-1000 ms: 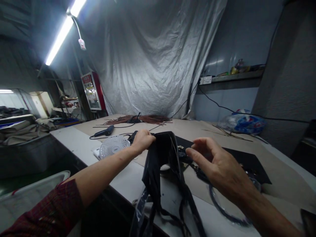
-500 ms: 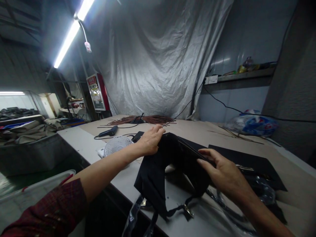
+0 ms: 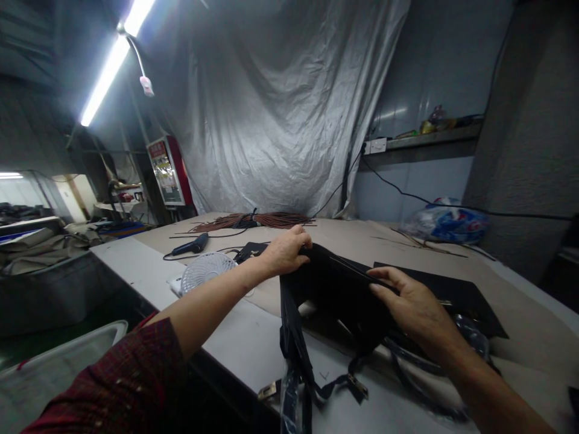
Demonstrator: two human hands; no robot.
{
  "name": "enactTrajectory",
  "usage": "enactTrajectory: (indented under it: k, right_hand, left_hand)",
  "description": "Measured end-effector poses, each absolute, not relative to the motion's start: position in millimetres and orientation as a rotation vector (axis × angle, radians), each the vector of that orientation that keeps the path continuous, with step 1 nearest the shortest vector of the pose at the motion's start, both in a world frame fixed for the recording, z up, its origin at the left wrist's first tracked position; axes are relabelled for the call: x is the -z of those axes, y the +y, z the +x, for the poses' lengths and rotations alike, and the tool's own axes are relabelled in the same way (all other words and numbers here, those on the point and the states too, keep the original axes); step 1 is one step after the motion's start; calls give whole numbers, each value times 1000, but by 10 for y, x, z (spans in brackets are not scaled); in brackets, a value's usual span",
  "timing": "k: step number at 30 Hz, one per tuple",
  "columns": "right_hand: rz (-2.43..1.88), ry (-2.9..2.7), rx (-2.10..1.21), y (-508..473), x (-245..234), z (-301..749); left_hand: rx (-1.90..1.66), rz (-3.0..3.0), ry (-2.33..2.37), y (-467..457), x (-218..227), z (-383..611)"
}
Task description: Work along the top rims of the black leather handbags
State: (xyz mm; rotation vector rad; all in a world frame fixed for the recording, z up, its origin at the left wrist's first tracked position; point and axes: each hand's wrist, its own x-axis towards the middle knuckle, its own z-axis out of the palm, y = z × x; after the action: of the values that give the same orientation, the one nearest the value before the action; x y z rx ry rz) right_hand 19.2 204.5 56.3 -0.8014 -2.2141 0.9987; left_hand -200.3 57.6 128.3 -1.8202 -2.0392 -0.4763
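A black bag (image 3: 335, 292) stands tilted over the table, its dark inside partly facing me. My left hand (image 3: 289, 252) pinches the upper left edge, thumb below and fingers over the top. My right hand (image 3: 409, 304) grips the right part of the rim between thumb and fingers. Below the bag dangle a strap with a metal clasp (image 3: 359, 386) and a strap wrapped in clear plastic (image 3: 290, 398). Another metal fitting (image 3: 270, 390) shows at the table's near edge. The far side of the bag is hidden.
Left of the bag are a white fan (image 3: 208, 270) and a dark handheld tool (image 3: 192, 245) with a cord. Brown cords (image 3: 271, 220) lie bundled behind. A flat black piece (image 3: 461, 295) lies right, a filled plastic bag (image 3: 446, 223) beyond. A white bin (image 3: 67, 355) stands lower left.
My left hand has gone from lying over the bag's corner to pinching its edge. The bag's left side has folded inward and looks narrower. The view has turned slightly right.
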Motion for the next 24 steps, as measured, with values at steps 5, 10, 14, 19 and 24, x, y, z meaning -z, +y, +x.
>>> enactTrajectory:
  k: [5,10,14,19,24]
  right_hand:
    - [-768,-2220,-1020,2041,-580,209]
    - [-748,-2187,-1057,2106,-543,212]
    - [-755,-2174,-1069,2162,-552,193]
    - [-768,-2147,-1069,2311,-559,148]
    - [-793,-2167,-1018,2374,-640,98]
  left_hand:
    - [531,-1806,-2058,645,-1293,-2015]
    - [706,-1819,-2041,745,-1276,-2060]
    - [783,-1879,-2015,804,-1284,-2088]
    - [748,-1884,-2021,833,-1316,-2123]
    - [649,-1918,-1945,857,-1303,-2120]
